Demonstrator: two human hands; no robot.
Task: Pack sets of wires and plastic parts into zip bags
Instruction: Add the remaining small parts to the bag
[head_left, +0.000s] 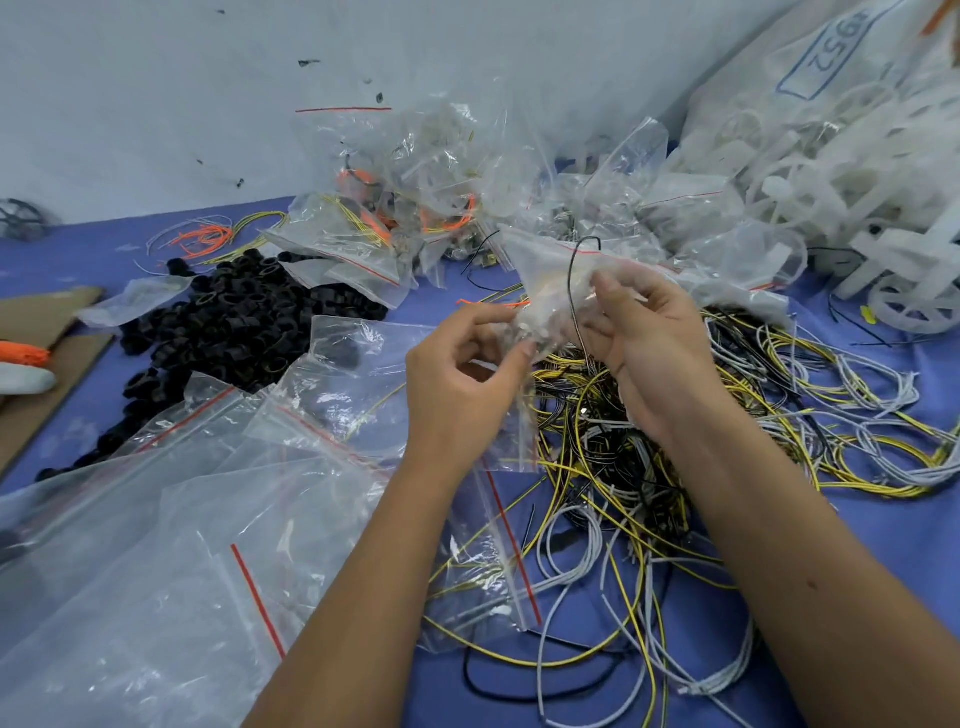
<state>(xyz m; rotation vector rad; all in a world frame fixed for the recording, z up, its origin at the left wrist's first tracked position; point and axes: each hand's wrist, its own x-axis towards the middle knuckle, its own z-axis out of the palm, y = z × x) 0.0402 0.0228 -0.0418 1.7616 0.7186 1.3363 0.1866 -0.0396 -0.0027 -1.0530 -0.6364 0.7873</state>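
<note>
Above the table's middle both my hands hold a small clear zip bag (545, 280). My left hand (462, 374) pinches its lower edge. My right hand (649, 343) pinches the bag's right side together with a thin black wire (573, 291) that arcs up over the bag. The bag's contents are blurred. Under my hands lies a tangle of yellow, grey and black wires (649, 467). Black plastic rings (234, 322) are heaped to the left.
Empty zip bags with red seal lines (208, 519) are spread over the near left. Filled bags (405, 208) pile up against the back wall. White plastic wheels and parts (831, 171) fill the right rear. Loose orange wires (202, 239) and cardboard (36, 353) lie at left.
</note>
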